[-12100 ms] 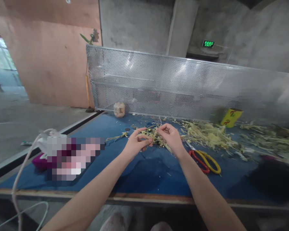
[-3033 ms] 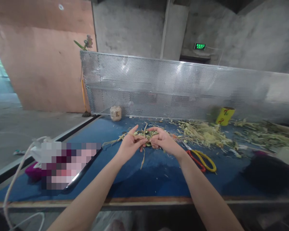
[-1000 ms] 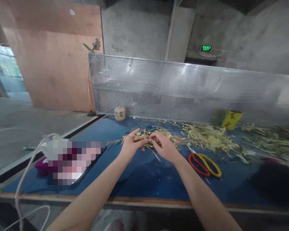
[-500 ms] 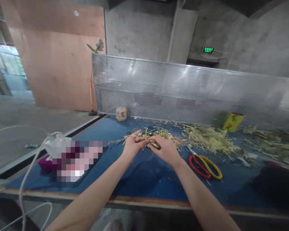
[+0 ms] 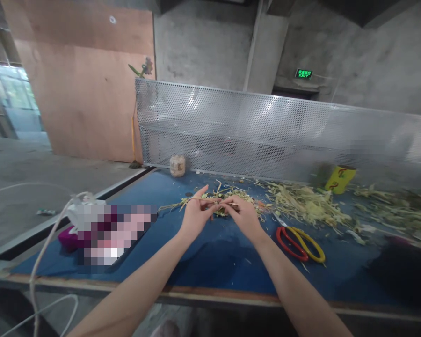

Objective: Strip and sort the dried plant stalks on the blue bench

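Near the middle of the blue-topped table, my left hand point(image 5: 195, 216) is closed in a pinch on thin dried plant strands point(image 5: 219, 188), its thumb stretched upward. Fingertip to fingertip with it, my right hand point(image 5: 244, 216) pinches the same strands. One strand end stands up between the hands, and other strands trail out to the left. A loose heap of pale plant scraps point(image 5: 243, 194) lies just behind the fingers, which partly cover it. Scissors point(image 5: 292, 244) with one red and one yellow handle rest to the right of my right hand.
A larger heap of dried husk-like strips point(image 5: 308, 206) spreads at the right, with a yellow container point(image 5: 341, 179) behind it. A perforated metal panel point(image 5: 231, 126) lines the back. A small whitish block point(image 5: 177, 166), a purple box point(image 5: 67, 238) and a white cable point(image 5: 38, 262) are leftward.
My fingers have shifted slightly on the strands, and a strand end now stands up between my hands. My left hand has turned a little, its thumb higher. The scissors and heaps stay put.
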Available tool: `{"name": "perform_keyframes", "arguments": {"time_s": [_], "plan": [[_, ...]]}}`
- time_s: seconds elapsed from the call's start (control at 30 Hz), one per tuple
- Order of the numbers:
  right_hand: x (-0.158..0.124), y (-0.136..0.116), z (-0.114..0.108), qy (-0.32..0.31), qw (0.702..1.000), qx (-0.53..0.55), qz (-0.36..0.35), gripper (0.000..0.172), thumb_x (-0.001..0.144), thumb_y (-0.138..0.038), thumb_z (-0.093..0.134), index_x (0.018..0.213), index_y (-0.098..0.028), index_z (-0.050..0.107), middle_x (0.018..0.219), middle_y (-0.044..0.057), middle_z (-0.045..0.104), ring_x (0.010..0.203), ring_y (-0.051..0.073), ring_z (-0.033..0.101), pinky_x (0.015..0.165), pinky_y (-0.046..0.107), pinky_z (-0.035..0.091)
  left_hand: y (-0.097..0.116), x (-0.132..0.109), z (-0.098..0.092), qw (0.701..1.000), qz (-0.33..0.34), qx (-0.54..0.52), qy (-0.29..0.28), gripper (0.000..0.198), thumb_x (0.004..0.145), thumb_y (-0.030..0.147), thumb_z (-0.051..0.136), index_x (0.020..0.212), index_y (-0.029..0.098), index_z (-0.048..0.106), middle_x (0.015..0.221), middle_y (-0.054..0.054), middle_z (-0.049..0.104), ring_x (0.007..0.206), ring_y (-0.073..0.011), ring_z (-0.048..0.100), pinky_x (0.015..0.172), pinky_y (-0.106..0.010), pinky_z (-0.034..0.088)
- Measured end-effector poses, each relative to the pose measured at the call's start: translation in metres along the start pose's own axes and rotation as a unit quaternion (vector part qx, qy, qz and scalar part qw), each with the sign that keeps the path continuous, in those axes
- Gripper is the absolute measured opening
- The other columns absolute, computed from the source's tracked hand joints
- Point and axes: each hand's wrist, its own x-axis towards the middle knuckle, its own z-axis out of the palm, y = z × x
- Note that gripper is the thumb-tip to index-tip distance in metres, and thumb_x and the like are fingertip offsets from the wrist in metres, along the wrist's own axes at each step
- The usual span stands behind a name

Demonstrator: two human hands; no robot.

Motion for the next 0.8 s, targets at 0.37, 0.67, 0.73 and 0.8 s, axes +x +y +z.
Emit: {"name": "perform_keyframes", "arguments": {"time_s": [0.37, 0.67, 0.73, 0.8], "plan": [[0.006, 0.0059, 0.0055, 0.026, 0.992, 0.081, 0.095, 0.024, 0.071, -0.038, 0.055, 0.08, -0.019, 0.044, 0.044, -0.004, 0.054, 0.043, 0.014, 0.052, 0.048, 0.024, 0.041, -0.0077, -0.0009, 0.0011, 0.998, 0.029, 0.005, -0.046, 0.08, 0.06, 0.019, 0.066, 0.13, 0.016, 0.028, 0.085, -0.009, 0.066, 0.052, -0.011, 0.055, 0.043, -0.021, 0.044], [0.001, 0.0069, 0.0039, -0.129, 0.99, 0.001, 0.048, 0.015, 0.081, -0.025, 0.038, 0.074, -0.019, 0.05, 0.064, -0.001, 0.056, 0.053, 0.011, 0.053, 0.055, 0.024, 0.042, 0.0003, 0.0012, -0.0049, 0.995, 0.025, 0.071, 0.062, 0.076, 0.061, 0.015, 0.063, 0.129, 0.009, 0.028, 0.084, -0.01, 0.065, 0.048, -0.0078, 0.05, 0.039, -0.018, 0.04], [0.0, 0.006, 0.0035, -0.147, 0.989, -0.018, 0.008, 0.01, 0.079, -0.019, 0.041, 0.076, -0.02, 0.051, 0.07, -0.001, 0.057, 0.062, 0.011, 0.054, 0.06, 0.023, 0.042, 0.0008, 0.001, -0.0049, 0.996, 0.024, 0.063, 0.063, 0.079, 0.059, 0.014, 0.064, 0.129, 0.011, 0.028, 0.083, -0.01, 0.066, 0.045, -0.0065, 0.05, 0.039, -0.017, 0.04], [-0.0005, 0.0057, 0.0025, -0.145, 0.988, -0.052, -0.015, 0.006, 0.076, -0.017, 0.046, 0.075, -0.02, 0.051, 0.07, -0.001, 0.055, 0.064, 0.012, 0.053, 0.061, 0.023, 0.042, 0.0, 0.0007, -0.0044, 0.998, 0.019, 0.041, 0.053, 0.086, 0.058, 0.013, 0.065, 0.132, 0.013, 0.021, 0.082, -0.009, 0.066, 0.041, -0.0052, 0.048, 0.038, -0.017, 0.039]]}}
